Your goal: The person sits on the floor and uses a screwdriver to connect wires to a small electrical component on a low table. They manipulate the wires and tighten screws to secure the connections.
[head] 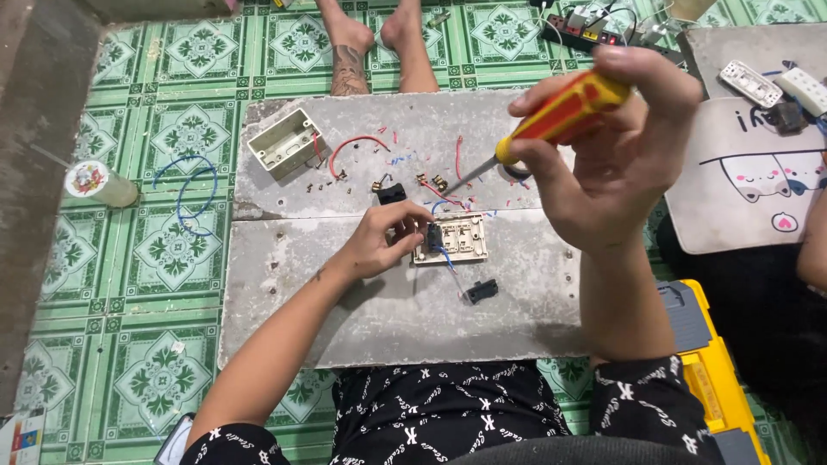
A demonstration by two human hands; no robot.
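My left hand (385, 237) rests on the grey board (345, 301) and pinches the left edge of a beige switch plate (455, 239), which lies face down with a blue wire coming out of it. My right hand (616, 146) is raised closer to the camera and holds a screwdriver (551, 116) with a red and yellow handle. Its metal tip points down-left toward the plate and stops just above it. A small black switch module (481, 291) lies below the plate, and another black module (392, 192) lies above my left hand.
A beige wall box (285, 143), red wire pieces (357, 142), screws and brass bits lie on the board's far half. Another person's bare feet (375, 39) stand beyond it. A power strip (586, 26) is at top right, a yellow toolbox (715, 370) at right, a cup (95, 183) and blue wire (194, 194) left.
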